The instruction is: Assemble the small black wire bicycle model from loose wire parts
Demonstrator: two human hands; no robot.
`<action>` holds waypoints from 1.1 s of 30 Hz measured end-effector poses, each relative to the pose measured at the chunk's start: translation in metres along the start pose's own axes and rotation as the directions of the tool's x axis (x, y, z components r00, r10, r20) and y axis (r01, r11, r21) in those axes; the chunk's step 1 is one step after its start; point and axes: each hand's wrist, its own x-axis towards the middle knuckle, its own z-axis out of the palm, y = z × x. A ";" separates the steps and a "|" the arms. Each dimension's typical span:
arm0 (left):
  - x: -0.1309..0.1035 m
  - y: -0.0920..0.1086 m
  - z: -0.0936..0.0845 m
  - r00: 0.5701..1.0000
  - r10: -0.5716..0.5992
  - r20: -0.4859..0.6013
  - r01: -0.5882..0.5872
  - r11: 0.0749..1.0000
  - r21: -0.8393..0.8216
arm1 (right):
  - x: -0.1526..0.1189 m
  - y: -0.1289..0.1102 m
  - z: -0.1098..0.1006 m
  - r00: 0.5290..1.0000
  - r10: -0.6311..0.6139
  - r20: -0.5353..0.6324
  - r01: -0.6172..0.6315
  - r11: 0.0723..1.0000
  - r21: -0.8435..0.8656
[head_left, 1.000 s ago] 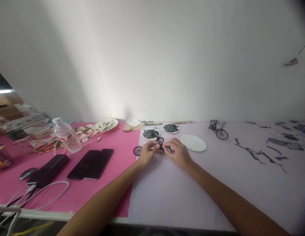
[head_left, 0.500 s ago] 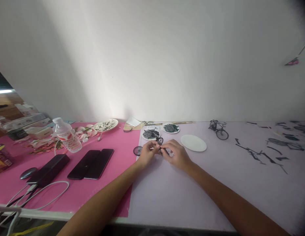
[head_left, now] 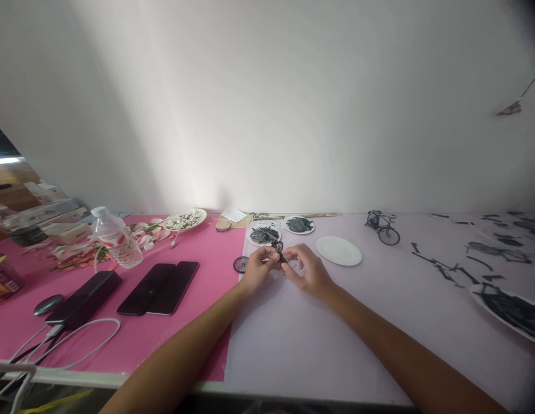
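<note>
Both hands meet over the lilac part of the table around a small black model bicycle part (head_left: pixel 277 247) with a spoked wheel. My left hand (head_left: pixel 257 269) pinches it from the left. The fingers of my right hand (head_left: pixel 309 268) close on its right side, and their tips partly hide the lower end. Beside my left hand lies a loose black spoked wheel (head_left: pixel 240 264). Just beyond the hands are two white plates of small dark parts, the left plate (head_left: pixel 251 240) and the right plate (head_left: pixel 311 230). To the right is a bare white plate (head_left: pixel 339 251).
A black model bicycle (head_left: pixel 383 227) stands at the back right, near scattered black parts (head_left: pixel 443 270). Another plate (head_left: pixel 477 294) of dark pieces sits at the right edge. Leftward on pink are two phones (head_left: pixel 157 287), a water bottle (head_left: pixel 117 238) and a black power strip (head_left: pixel 84 298).
A white plate of dark pieces has appeared at the right, over some of the scattered parts. The held part has turned slightly; my right fingers have shifted on it.
</note>
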 end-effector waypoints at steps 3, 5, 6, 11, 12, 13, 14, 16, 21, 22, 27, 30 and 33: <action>0.000 0.001 0.001 1.000 0.001 -0.002 -0.001 1.000 0.007 | 0.000 0.001 -0.001 0.998 0.067 -0.021 -0.067 0.998 0.009; 0.000 0.002 0.001 1.000 0.007 0.001 -0.007 1.000 0.014 | 0.001 0.001 0.000 0.994 0.101 -0.034 -0.100 0.995 0.025; 0.000 0.002 0.000 1.000 0.012 0.003 -0.012 1.000 0.015 | 0.001 0.001 0.001 0.994 0.106 -0.035 -0.105 0.994 0.035; 0.001 0.002 -0.002 1.000 0.012 0.003 -0.012 1.000 0.010 | 0.001 0.002 0.005 1.000 0.027 0.000 -0.026 0.996 0.087; 0.000 0.003 -0.002 1.000 0.011 0.004 -0.011 1.000 0.009 | 0.001 0.002 0.006 1.000 0.017 0.000 -0.017 0.995 0.098; 0.000 0.003 -0.002 1.000 0.011 0.007 -0.011 1.000 0.009 | 0.001 0.002 0.006 1.000 0.015 0.000 -0.015 0.994 0.108; 0.000 0.004 -0.002 1.000 0.014 0.009 -0.014 1.000 0.008 | 0.001 0.002 0.007 1.000 0.018 -0.002 -0.017 0.993 0.117; 0.000 0.005 -0.002 1.000 0.025 0.011 -0.025 1.000 0.002 | 0.001 0.002 0.007 1.000 0.028 0.003 -0.028 0.990 0.136; 0.001 0.006 -0.005 1.000 0.020 0.023 -0.020 1.000 -0.021 | 0.000 0.002 0.008 0.998 0.044 0.038 -0.050 0.981 0.187; 0.001 0.005 -0.006 0.999 0.016 0.028 -0.016 1.000 -0.024 | 0.000 0.002 0.007 0.998 0.043 0.041 -0.051 0.979 0.198; 0.002 0.007 -0.005 1.000 0.007 0.014 -0.007 0.999 -0.037 | -0.001 0.003 0.004 0.998 0.026 0.050 -0.037 0.972 0.231; 0.002 0.011 -0.003 1.000 0.016 -0.012 -0.016 0.999 -0.035 | -0.001 0.003 0.003 0.999 0.015 0.043 -0.024 0.974 0.225; 0.002 0.014 -0.002 0.999 0.036 -0.036 -0.037 0.999 -0.007 | -0.001 0.004 0.005 1.000 -0.022 0.021 0.018 0.981 0.195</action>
